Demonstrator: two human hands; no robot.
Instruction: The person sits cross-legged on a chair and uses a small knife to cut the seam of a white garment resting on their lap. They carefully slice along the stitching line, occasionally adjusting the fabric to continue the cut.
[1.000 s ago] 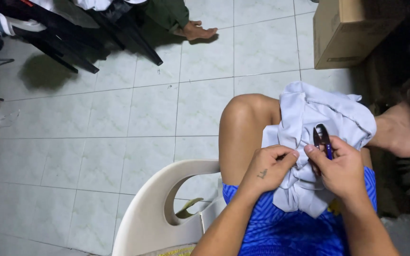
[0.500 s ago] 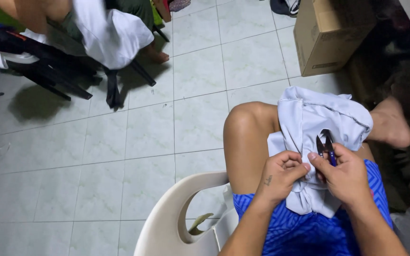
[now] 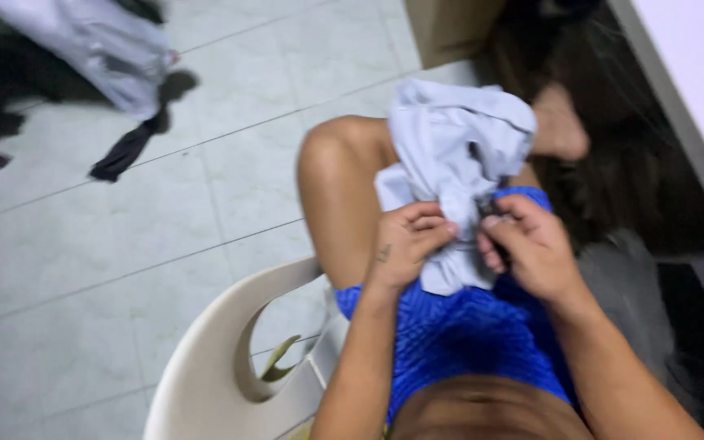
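You sit in a chair [image 3: 213, 367] with a pale cloth [image 3: 458, 155] bunched on your lap. It lies over your knee [image 3: 340, 175] so your leg holds most of it up and your hands only have to work one small part.

Your left hand [image 3: 407, 240] pinches a fold of the cloth. The fingers curl tight and the thumb presses on top, so the fold stays flat and cannot slip. Your right hand [image 3: 531, 248] is just beside it, almost touching. It is closed too, with the cloth under the fingers. There is something small and dark right by its fingertips, but the picture is blurry, so you cannot tell what it is or whether the hand grips it.

Both hands are close together near your belly. That keeps the little bit of cloth between them pulled snug, and close to your eyes.

The rest of the cloth hangs loose, up over the knee and down onto your blue shorts [image 3: 458, 334].

Your foot [image 3: 560, 122] rests on the tiled floor [image 3: 124, 236], past the cloth. A brown box [image 3: 450, 28] stands beyond it. Far off to the left, another pale cloth [image 3: 95, 45] is up off the floor with a dark strip [image 3: 128, 151] dangling below it.
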